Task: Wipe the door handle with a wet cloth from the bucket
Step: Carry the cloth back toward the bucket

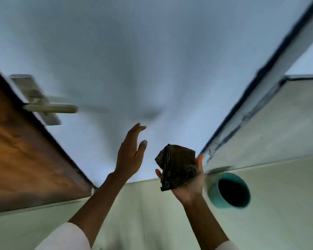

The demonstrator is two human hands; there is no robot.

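Note:
A pale metal lever door handle [51, 108] sticks out from the blue door [134, 51] at the left, on its long backplate. A dark folded cloth [177, 166] lies bunched in my right hand [190, 183], which is palm up near the lower middle. My left hand [130, 154] is raised flat with fingers apart, holding nothing, right of and below the handle and not touching it. A teal bucket [229, 191] stands on the floor at the lower right, its inside dark.
The door's brown wooden edge [25, 150] runs along the left. A pale door frame and wall [271, 132] rise on the right. Light tiled floor [143, 213] spreads below my arms. The picture is blurred by motion.

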